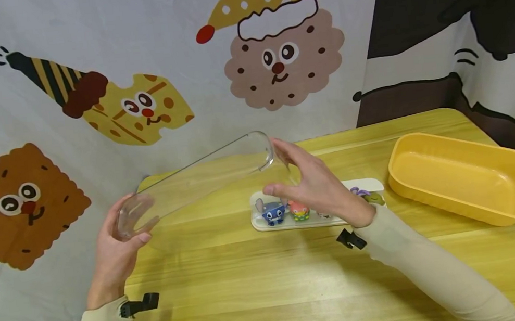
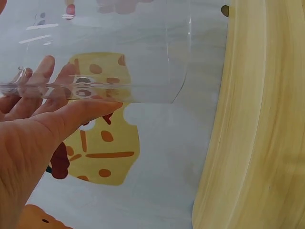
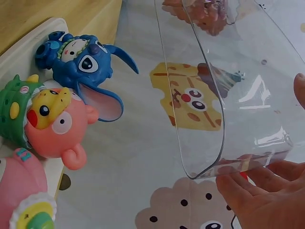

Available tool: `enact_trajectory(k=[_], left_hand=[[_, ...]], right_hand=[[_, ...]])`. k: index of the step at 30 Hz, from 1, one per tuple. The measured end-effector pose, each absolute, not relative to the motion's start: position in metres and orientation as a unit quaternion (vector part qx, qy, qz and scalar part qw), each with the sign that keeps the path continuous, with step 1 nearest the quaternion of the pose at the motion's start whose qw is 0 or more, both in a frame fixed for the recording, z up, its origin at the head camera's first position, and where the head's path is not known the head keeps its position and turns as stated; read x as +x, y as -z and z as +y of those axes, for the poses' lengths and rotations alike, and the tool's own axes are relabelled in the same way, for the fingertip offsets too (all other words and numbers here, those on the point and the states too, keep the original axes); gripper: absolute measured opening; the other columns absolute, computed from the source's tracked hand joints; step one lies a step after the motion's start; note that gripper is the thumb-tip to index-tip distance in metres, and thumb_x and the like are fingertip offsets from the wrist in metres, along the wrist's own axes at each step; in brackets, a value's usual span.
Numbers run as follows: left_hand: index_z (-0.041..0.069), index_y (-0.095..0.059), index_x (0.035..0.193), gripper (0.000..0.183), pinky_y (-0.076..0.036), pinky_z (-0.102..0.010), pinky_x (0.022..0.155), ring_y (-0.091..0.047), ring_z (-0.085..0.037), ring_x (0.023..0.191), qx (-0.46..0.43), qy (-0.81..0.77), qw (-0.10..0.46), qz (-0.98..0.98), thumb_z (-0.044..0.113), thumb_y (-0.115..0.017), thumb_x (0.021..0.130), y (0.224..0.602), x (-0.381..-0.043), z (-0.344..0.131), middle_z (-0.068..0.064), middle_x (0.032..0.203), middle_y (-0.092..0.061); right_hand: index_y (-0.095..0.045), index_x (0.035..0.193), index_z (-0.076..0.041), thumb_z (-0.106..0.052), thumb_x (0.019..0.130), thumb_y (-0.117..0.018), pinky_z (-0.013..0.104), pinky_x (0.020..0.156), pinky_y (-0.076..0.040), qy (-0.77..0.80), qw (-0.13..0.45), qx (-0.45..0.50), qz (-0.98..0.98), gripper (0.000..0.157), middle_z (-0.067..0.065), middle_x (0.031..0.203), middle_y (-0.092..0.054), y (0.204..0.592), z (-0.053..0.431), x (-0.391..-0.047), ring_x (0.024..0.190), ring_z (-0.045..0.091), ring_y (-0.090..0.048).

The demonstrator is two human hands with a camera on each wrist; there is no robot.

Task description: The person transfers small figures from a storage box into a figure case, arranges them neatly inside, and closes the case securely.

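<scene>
A clear plastic cover (image 1: 203, 179), open on one side, is held tilted in the air above the table by both hands. My left hand (image 1: 114, 246) grips its left end; the left wrist view has the thumb (image 2: 90, 109) along the edge and the other fingers seen through the plastic. My right hand (image 1: 311, 178) holds the opposite, higher end between thumb and fingers. Below lies a white tray (image 1: 260, 227) with several small figures, among them a blue big-eared one (image 1: 274, 213) and a pink one (image 3: 66, 126) in a green hood. My right forearm hides part of the row.
A yellow plastic bin (image 1: 466, 178) stands at the right on the wooden table (image 1: 252, 292). Behind the table hangs a white cloth (image 1: 142, 47) printed with cartoon biscuits and cheese. A purple and green figure (image 1: 372, 198) sits at the tray's right end.
</scene>
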State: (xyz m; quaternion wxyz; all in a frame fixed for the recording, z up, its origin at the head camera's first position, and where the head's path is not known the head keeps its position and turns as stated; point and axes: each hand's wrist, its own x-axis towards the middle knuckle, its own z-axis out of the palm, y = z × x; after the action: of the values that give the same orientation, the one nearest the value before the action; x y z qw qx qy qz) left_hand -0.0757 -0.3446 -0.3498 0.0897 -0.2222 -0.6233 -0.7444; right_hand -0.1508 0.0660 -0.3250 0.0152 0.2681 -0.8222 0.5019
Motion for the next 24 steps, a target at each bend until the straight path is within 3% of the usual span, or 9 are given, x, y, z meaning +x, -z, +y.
enact_trajectory(k=[15, 24], left_hand=[[0.002, -0.036, 0.154, 0.072, -0.049, -0.038, 0.112, -0.039, -0.029, 0.149, -0.173, 0.728, 0.084, -0.658, -0.019, -0.065, 0.091, 0.339, -0.079, -0.311, -0.017, 0.16, -0.04], [0.003, -0.037, 0.154, 0.077, -0.045, -0.04, 0.116, -0.027, -0.036, 0.154, -0.172, 0.714, 0.071, -0.675, -0.019, -0.07, 0.088, 0.333, -0.087, -0.283, -0.019, 0.165, -0.032]], right_hand=[[-0.038, 0.16, -0.016, -0.032, 0.085, -0.088, 0.044, 0.121, -0.037, -0.53, 0.041, 0.257, -0.807, 0.092, 0.006, 0.153, -0.052, 0.324, 0.101, -0.139, 0.143, 0.025, -0.048], [-0.038, 0.16, -0.013, -0.025, 0.086, -0.087, 0.049, 0.12, -0.038, -0.52, 0.052, 0.231, -0.821, 0.09, 0.01, 0.154, -0.051, 0.329, 0.131, -0.13, 0.143, 0.033, -0.047]])
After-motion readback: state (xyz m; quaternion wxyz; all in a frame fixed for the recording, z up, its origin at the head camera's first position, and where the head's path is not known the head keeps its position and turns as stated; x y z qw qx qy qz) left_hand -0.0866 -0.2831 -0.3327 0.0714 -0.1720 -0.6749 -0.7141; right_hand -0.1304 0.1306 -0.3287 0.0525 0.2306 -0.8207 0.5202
